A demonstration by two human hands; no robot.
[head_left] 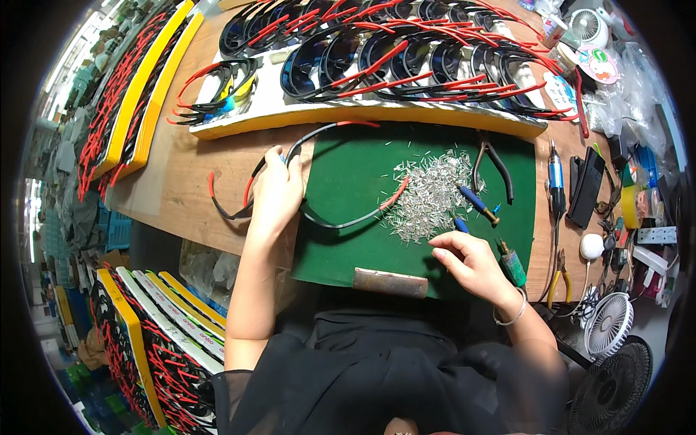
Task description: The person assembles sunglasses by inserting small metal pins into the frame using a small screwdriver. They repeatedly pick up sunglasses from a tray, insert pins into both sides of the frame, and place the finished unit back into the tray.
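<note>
My left hand [279,190] is closed around glasses, whose dark temple arms [328,223] with red tips curve out on both sides of it. The hand covers the middle, so I cannot tell whether it is one pair or two. One red tip reaches a heap of small silver screw-like pins [428,199] on a green mat [341,257]. At the near right of the heap, my right hand [471,262] has its thumb and forefinger close together. Anything between them is too small to see. Blue-handled tools [478,203] lie on the heap's right side, one just beyond my right fingers.
Behind the mat, a yellow-edged foam rack [377,114] holds several dark glasses with red tips. More racks [138,109] stand at the left. Pliers [496,163], a green-handled tool [512,264], a blue screwdriver [556,177] and a white fan [607,325] are on the right. A metal bar [390,283] lies at the mat's near edge.
</note>
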